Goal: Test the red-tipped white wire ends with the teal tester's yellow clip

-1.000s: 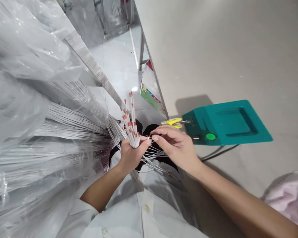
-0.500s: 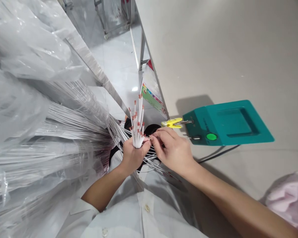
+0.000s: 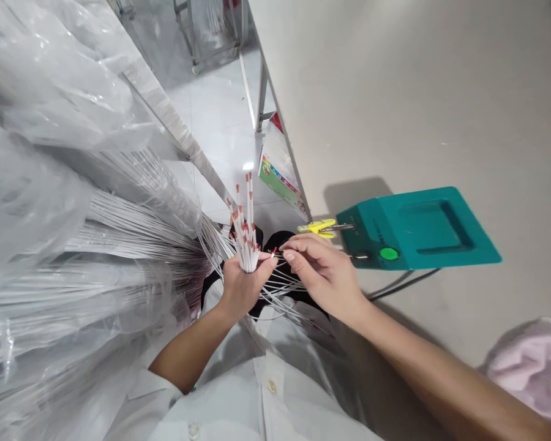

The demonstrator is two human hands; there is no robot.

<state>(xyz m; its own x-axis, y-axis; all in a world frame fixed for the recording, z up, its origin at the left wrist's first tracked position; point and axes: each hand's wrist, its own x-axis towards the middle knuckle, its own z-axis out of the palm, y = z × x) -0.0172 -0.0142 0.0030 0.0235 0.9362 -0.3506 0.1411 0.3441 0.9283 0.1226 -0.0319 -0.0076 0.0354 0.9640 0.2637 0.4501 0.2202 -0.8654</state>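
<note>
My left hand (image 3: 241, 286) is closed round a bundle of thin white wires with red tips (image 3: 244, 229), tips pointing up. My right hand (image 3: 324, 275) is beside it, thumb and forefinger pinched on the red tip of a single white wire (image 3: 274, 251) right next to the bundle. More loose white wires (image 3: 280, 288) fan out below both hands over my lap. They come from a large mass of wires under clear plastic sheeting (image 3: 73, 233) on my left.
A teal machine (image 3: 417, 229) with a green button (image 3: 388, 253) sits on the pale table (image 3: 417, 92) to my right, a yellow clip (image 3: 319, 227) at its left end. A pink cloth (image 3: 532, 367) lies at lower right. A colourful box (image 3: 280, 177) stands on the floor.
The bundle in my left hand tilted right and then back left. My right hand moved in against the bundle, then drew slightly away, pinching a single wire tip.
</note>
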